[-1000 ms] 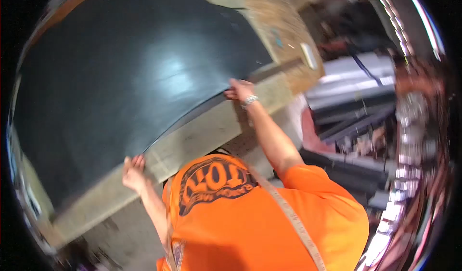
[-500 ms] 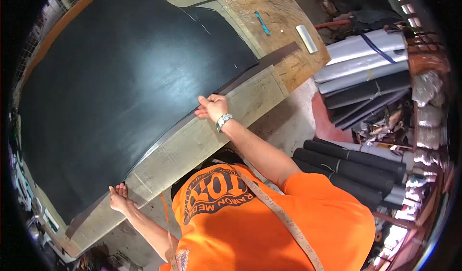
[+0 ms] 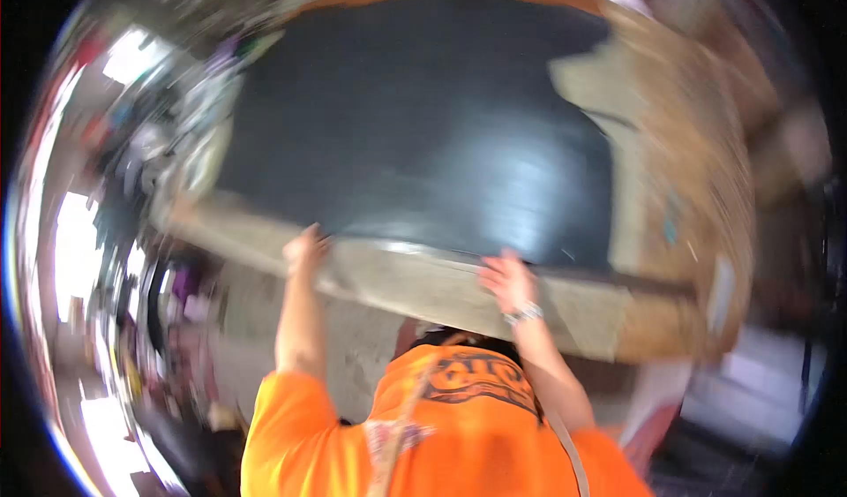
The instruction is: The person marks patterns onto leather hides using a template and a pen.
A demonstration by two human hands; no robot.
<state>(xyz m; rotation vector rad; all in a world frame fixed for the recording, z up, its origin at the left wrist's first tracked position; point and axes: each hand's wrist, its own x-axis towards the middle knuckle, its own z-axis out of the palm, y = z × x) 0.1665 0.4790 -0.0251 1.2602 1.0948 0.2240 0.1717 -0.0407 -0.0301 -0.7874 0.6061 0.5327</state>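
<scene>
A large black leather-like sheet (image 3: pixel 397 117) with a smooth, slightly shiny face lies over the worktable. My left hand (image 3: pixel 306 248) is at its near edge, left of centre, with the fingers closed on that edge. Farther right along the same edge is my right hand (image 3: pixel 509 281), wearing a metal wristwatch (image 3: pixel 524 313). Its fingers look stretched out and apart, touching the edge area; blur hides the exact contact. Pale table surface (image 3: pixel 397 272) shows between the sheet and my body.
A teal cutter (image 3: pixel 670 219) and a whitish block (image 3: pixel 722 289) sit on the brown board (image 3: pixel 697 170) at the right. A tape measure (image 3: pixel 401 435) hangs over my orange shirt (image 3: pixel 494 453). Blurred clutter fills the left side.
My view has swung round, so the table now lies more level across the picture and is blurred. Both hands stay by the near edge; the right hand's fingers look more spread.
</scene>
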